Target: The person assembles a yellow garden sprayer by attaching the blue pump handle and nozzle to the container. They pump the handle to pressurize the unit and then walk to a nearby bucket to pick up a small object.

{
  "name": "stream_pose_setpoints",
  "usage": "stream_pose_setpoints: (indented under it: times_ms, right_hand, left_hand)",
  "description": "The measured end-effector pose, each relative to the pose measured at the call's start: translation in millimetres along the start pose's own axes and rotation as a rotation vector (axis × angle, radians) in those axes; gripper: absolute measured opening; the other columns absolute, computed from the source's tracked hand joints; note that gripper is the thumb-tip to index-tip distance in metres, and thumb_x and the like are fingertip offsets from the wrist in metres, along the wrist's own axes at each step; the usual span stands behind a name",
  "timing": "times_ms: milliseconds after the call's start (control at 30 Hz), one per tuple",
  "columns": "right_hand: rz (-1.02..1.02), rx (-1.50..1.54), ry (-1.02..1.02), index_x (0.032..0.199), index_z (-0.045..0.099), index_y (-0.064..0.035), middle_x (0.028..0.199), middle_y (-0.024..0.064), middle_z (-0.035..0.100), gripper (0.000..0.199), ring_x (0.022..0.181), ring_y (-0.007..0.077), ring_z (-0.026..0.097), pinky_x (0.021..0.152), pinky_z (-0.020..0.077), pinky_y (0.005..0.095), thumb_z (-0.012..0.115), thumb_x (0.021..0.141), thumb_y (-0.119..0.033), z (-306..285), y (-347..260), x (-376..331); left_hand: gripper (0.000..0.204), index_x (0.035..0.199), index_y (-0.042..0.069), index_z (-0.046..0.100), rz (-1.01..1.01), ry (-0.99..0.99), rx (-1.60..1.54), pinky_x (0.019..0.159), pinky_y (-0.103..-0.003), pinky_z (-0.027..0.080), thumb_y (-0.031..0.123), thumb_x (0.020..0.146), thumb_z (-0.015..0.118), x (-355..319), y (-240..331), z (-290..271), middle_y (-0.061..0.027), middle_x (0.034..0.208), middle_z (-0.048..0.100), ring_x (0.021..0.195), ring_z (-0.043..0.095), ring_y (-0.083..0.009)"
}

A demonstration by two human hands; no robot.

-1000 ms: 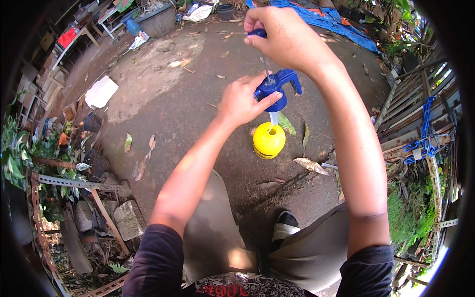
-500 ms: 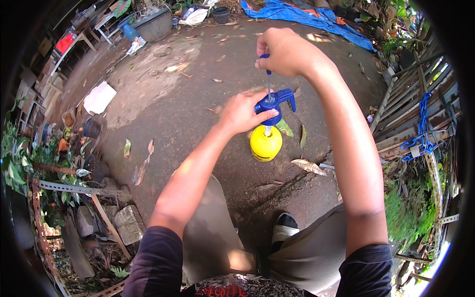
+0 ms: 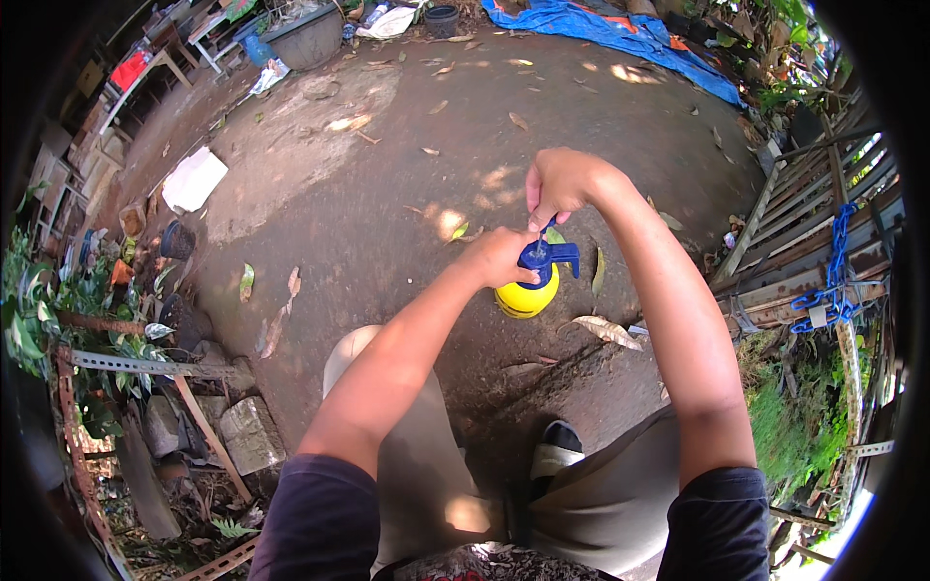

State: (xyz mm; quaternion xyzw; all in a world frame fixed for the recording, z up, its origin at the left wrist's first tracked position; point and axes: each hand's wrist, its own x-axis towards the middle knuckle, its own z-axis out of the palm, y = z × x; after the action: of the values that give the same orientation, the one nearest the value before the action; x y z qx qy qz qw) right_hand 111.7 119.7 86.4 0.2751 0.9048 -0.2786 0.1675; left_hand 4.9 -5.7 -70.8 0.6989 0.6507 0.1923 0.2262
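Note:
A pump sprayer stands on the dark ground in front of me, with a round yellow bottle and a blue pump head whose trigger lever points right. My left hand is closed around the left side of the head, which now sits at the bottle's mouth. Above it, my right hand pinches the blue handle at the top of the thin pump rod. Its fingers hide most of that handle. The seam between head and bottle is partly covered by my left hand.
Dry leaves lie around the bottle, a large brown one to its right. At right stands a slatted gate with a blue chain. A white sheet, stone blocks and a metal frame are left. A blue tarp lies far back.
Both hands came down and toward me. The pump head, held above the bottle with a white tube showing beneath, has dropped onto the bottle's mouth. Less of the rod shows.

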Motion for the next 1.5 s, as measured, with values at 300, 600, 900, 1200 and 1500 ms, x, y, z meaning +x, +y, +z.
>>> stream_pose_setpoints:
  times_ms: [300, 600, 900, 1200, 1500]
  right_hand:
    - [0.035, 0.044, -0.178, 0.089, 0.074, 0.0026, 0.082, 0.0115, 0.075, 0.038, 0.074, 0.0215, 0.075, 0.063, 0.0608, 0.0321, 0.095, 0.067, -0.019, 26, 11, 19]
    - [0.186, 0.28, -0.173, 0.089, 0.069, 0.004, 0.083, 0.0131, 0.073, 0.042, 0.073, 0.0207, 0.074, 0.065, 0.0629, 0.0318, 0.096, 0.069, -0.02, 54, 43, 31]
    - [-0.06, -0.13, 0.122, 0.085, 0.074, 0.0053, 0.069, 0.0158, 0.072, 0.037, 0.063, 0.024, 0.072, 0.065, 0.0573, 0.0368, 0.083, 0.07, -0.027, 18, -11, -15]
    - [-0.05, -0.136, 0.293, 0.09, 0.078, 0.0018, 0.071, 0.0145, 0.072, 0.037, 0.065, 0.0231, 0.071, 0.067, 0.0555, 0.0375, 0.088, 0.074, -0.031, -29, -44, -64]
    - [0.016, -0.285, -0.043, 0.095, 0.079, 0.0003, 0.083, 0.0154, 0.077, 0.028, 0.073, 0.0226, 0.075, 0.076, 0.0605, 0.0342, 0.088, 0.074, -0.016, 76, 16, 17]
  left_hand:
    - [0.047, 0.107, 0.004, 0.071, -0.139, -0.086, 0.019, 0.092, -0.045, 0.056, 0.026, 0.07, 0.09, -3, 13, -13, -0.0186, 0.106, 0.074, 0.102, 0.071, -0.0359]
    - [0.057, 0.117, 0.005, 0.069, 0.001, 0.04, -0.085, 0.093, -0.044, 0.055, 0.027, 0.069, 0.091, -1, 0, -5, -0.0172, 0.11, 0.074, 0.103, 0.071, -0.0346]
    - [0.069, 0.13, 0.01, 0.066, 0.013, -0.024, -0.339, 0.094, -0.038, 0.054, 0.028, 0.068, 0.092, -3, -33, 8, -0.0138, 0.11, 0.076, 0.101, 0.073, -0.0254]
    - [0.065, 0.127, 0.009, 0.069, 0.018, -0.126, -0.285, 0.088, -0.036, 0.055, 0.026, 0.068, 0.091, 4, -24, -5, -0.0122, 0.102, 0.077, 0.093, 0.073, -0.024]
    - [0.06, 0.117, 0.004, 0.072, -0.07, -0.166, -0.148, 0.09, -0.038, 0.056, 0.028, 0.067, 0.092, 11, -22, -4, -0.0169, 0.106, 0.076, 0.097, 0.074, -0.0292]
